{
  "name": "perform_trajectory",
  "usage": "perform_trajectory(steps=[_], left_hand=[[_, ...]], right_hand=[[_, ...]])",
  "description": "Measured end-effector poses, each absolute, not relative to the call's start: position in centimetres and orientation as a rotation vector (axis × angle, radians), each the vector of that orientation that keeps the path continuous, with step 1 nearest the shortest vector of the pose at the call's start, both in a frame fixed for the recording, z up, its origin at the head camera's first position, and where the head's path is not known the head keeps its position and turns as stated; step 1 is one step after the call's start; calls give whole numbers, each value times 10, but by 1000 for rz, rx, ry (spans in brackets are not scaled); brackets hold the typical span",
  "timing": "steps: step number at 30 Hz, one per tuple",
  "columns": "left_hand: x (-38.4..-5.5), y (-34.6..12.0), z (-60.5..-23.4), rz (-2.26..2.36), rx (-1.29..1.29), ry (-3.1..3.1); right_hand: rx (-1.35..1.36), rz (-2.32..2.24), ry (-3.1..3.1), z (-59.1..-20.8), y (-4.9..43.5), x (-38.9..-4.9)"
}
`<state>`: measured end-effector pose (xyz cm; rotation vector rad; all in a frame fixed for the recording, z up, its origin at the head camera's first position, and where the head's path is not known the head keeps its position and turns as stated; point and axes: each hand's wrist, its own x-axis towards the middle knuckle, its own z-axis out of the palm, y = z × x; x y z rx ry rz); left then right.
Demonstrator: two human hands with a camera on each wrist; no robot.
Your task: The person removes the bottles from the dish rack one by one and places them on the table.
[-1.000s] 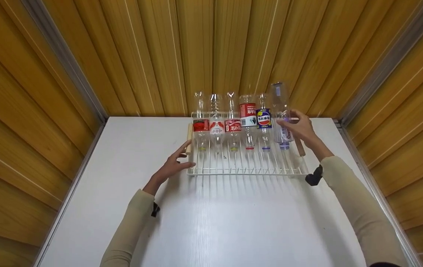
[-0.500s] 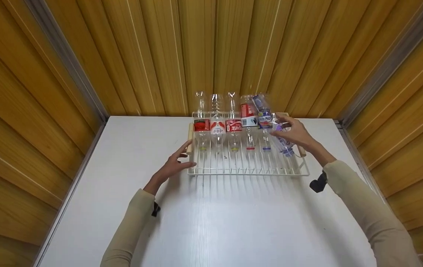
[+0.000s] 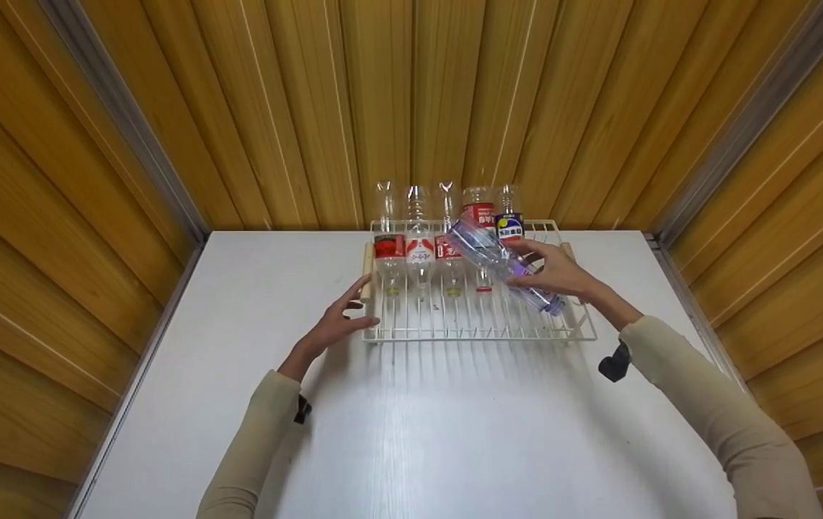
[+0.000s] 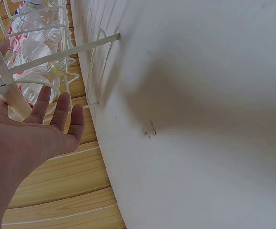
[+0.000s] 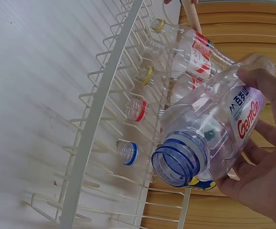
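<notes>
The right hand (image 3: 552, 272) grips a clear plastic bottle (image 3: 487, 252) with a bluish neck and a purple-white label. This bottle is tilted above the white wire rack (image 3: 480, 336); its mouth, facing the camera in the right wrist view, has no cap. Behind it, several clear bottles stand neck-down in a row in the rack, including a red-labelled bottle (image 3: 389, 246) and a blue-labelled bottle (image 3: 509, 225). At the rack's left side, the left hand (image 3: 336, 324) touches the wooden handle (image 3: 367, 270) and frame with spread, fairly straight fingers. The thumb rests near the front corner.
The rack stands at the far edge of a white table (image 3: 411, 432). A wood-panelled wall (image 3: 411, 108) rises behind, with panels on both sides. The second wooden handle (image 3: 571, 270) is at the rack's right, partly behind the right hand.
The right hand has tilted the purple-labelled bottle from neck-down at the row's right end, bringing it left and forward in front of other bottles. The left hand stays by the handle.
</notes>
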<state>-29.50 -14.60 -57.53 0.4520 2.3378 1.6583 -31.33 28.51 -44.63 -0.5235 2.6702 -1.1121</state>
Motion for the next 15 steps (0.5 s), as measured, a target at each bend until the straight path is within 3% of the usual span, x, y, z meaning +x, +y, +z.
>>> perform_trajectory(steps=[15], left_hand=[[-294, -148, -576, 1669, 492, 2321]], right_hand=[[-747, -974, 2629, -443, 272, -298]])
